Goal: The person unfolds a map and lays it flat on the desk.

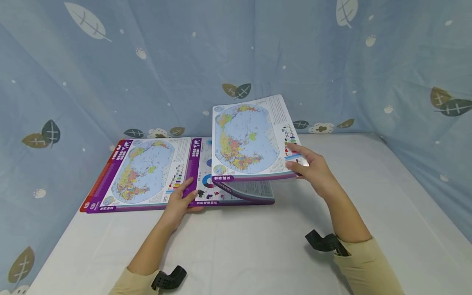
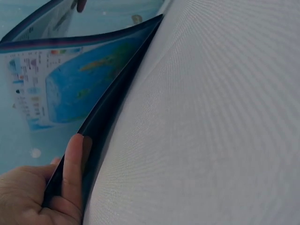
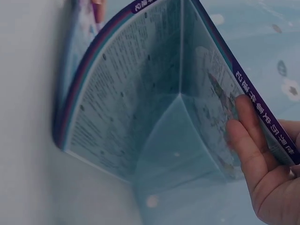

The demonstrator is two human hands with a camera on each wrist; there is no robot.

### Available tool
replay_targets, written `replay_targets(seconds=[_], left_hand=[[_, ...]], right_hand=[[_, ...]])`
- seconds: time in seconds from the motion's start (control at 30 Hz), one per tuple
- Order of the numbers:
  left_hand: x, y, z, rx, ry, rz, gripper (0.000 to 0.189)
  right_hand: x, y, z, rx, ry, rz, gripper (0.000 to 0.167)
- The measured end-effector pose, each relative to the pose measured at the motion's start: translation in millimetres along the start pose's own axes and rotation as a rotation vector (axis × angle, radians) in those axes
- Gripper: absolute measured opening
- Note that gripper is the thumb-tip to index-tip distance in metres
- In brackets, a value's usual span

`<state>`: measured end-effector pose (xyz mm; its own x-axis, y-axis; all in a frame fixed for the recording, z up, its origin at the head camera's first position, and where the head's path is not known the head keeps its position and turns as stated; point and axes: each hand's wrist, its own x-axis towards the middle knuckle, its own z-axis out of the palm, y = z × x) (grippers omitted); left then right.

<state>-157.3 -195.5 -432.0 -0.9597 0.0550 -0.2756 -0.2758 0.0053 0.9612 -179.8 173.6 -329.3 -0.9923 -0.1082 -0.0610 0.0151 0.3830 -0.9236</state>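
A purple-edged folding world map (image 1: 144, 172) lies partly unfolded on the white table, its left panel flat. My left hand (image 1: 180, 200) pinches the lower edge beside the purple strip, thumb above and fingers beneath; the left wrist view shows that hand (image 2: 51, 192) on the edge. Raised off the table, a map panel (image 1: 247, 139) tilts up at the right. My right hand (image 1: 311, 168) grips its lower right corner. Below it a further panel bends in a curve, and in the right wrist view the printed inner panel (image 3: 117, 79) stands in a V with the gripped one.
A red-edged sheet or map (image 1: 105, 174) shows from under the left panel. Behind the white table (image 1: 243, 250) hangs a blue curtain (image 1: 236, 49) with leaf prints, also along both sides. Each forearm wears a black wrist camera mount (image 1: 169, 278).
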Motion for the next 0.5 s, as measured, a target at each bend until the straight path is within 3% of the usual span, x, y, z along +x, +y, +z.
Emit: replay_targets(seconds=[0.27,0.5], left_hand=[[-0.1,1.0,-0.6,-0.013,-0.011,0.006,0.058],[-1.4,0.9,-1.9,-0.055,-0.016,-0.012,0.071]], right_hand=[[-11.6,-5,-27,0.065,0.06,-0.017,0.062],[-19.0,-6,-49,0.135,0.121,-0.054,0.061]])
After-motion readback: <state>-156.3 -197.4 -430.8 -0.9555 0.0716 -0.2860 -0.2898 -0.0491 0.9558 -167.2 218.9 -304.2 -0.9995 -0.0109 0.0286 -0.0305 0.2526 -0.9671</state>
